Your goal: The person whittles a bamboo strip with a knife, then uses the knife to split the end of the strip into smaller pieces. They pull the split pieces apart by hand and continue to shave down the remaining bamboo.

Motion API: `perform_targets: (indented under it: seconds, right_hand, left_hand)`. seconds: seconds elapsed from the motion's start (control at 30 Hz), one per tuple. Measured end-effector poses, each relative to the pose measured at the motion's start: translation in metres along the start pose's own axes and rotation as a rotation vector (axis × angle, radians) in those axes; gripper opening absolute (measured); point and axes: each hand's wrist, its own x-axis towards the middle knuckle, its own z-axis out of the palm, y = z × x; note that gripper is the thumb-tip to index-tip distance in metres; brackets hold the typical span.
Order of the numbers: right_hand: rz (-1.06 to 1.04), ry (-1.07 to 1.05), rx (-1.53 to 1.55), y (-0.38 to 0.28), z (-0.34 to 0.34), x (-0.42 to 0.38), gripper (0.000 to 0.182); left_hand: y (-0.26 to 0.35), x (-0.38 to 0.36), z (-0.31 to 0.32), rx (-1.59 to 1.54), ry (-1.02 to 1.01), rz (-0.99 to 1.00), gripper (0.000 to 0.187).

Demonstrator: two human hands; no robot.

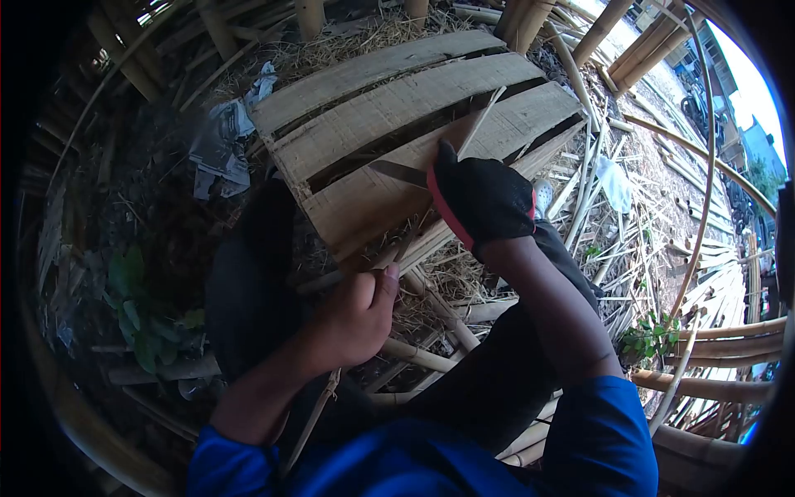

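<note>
My right hand (pixel 484 203), in a black glove with a red edge, is closed over a knife and a thin bamboo strip at the near right side of a slatted wooden crate. The knife's dark blade (pixel 399 173) points left over the crate's planks. From the glove the pale strip (pixel 482 124) rises up and to the right. My left hand (pixel 364 315) is bare and closed in front of the crate, pinching a thin strip (pixel 407 240) that runs up toward the glove. A thin strip also hangs below this hand.
The slatted crate (pixel 356 95) stands between my legs. Bamboo poles (pixel 600 33) rise behind it. Straw and bamboo strips litter the ground at right. Crumpled paper (pixel 222 145) lies at left, near a leafy plant (pixel 137 311). A long curved strip (pixel 710 166) arches at far right.
</note>
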Motion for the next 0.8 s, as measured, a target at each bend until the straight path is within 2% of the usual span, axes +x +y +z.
perform_targets:
  seconds: [0.07, 0.1, 0.13, 0.2, 0.23, 0.27, 0.33, 0.37, 0.47, 0.5, 0.6, 0.63, 0.73, 0.8]
  right_hand:
    - [-0.03, 0.007, 0.001, 0.026, 0.009, 0.025, 0.066]
    - [-0.061, 0.003, -0.013, 0.033, -0.003, 0.03, 0.067]
    - [-0.058, -0.002, -0.013, 0.026, -0.006, 0.022, 0.067]
    - [0.009, -0.002, 0.045, 0.0, -0.004, -0.004, 0.068]
    - [-0.004, 0.101, -0.035, -0.006, 0.005, -0.012, 0.068]
    - [-0.004, 0.109, -0.029, 0.001, 0.006, -0.004, 0.068]
    - [-0.088, 0.034, 0.011, 0.032, 0.004, 0.02, 0.06]
    - [-0.155, 0.131, -0.098, 0.042, 0.01, 0.028, 0.05]
    - [-0.215, 0.116, -0.068, 0.011, 0.016, -0.01, 0.045]
    - [-0.143, 0.048, -0.101, 0.0, 0.006, -0.016, 0.044]
    - [-0.133, 0.114, 0.014, 0.032, 0.014, 0.02, 0.04]
    - [-0.14, 0.094, -0.067, 0.034, 0.011, 0.026, 0.04]
    - [-0.147, 0.04, 0.036, -0.002, 0.006, -0.02, 0.049]
    - [-0.138, 0.026, 0.049, 0.003, 0.002, -0.014, 0.049]
  left_hand:
    - [0.0, 0.0, -0.001, 0.0, 0.032, 0.026, 0.05]
    - [0.007, 0.002, -0.007, 0.028, -0.029, 0.001, 0.052]
    - [0.01, 0.002, -0.009, 0.055, -0.09, -0.025, 0.056]
    - [0.002, 0.002, -0.005, 0.047, -0.075, -0.035, 0.056]
    - [0.0, 0.003, -0.004, 0.043, -0.056, -0.042, 0.055]
    - [0.0, 0.003, -0.005, 0.051, -0.052, -0.038, 0.055]
    - [0.0, 0.001, -0.004, -0.04, -0.051, -0.046, 0.054]
    - [0.0, 0.001, -0.004, -0.041, -0.054, -0.051, 0.054]
    - [0.0, 0.004, -0.003, -0.043, -0.073, -0.039, 0.054]
    - [-0.006, 0.003, -0.002, -0.055, -0.067, -0.032, 0.054]
    - [-0.003, 0.003, -0.004, -0.078, -0.076, -0.046, 0.054]
    - [0.001, 0.003, -0.004, -0.12, -0.082, -0.066, 0.055]
    - [0.0, 0.004, -0.001, -0.123, -0.056, -0.138, 0.056]
    - [-0.018, 0.01, 0.002, -0.144, -0.048, -0.11, 0.054]
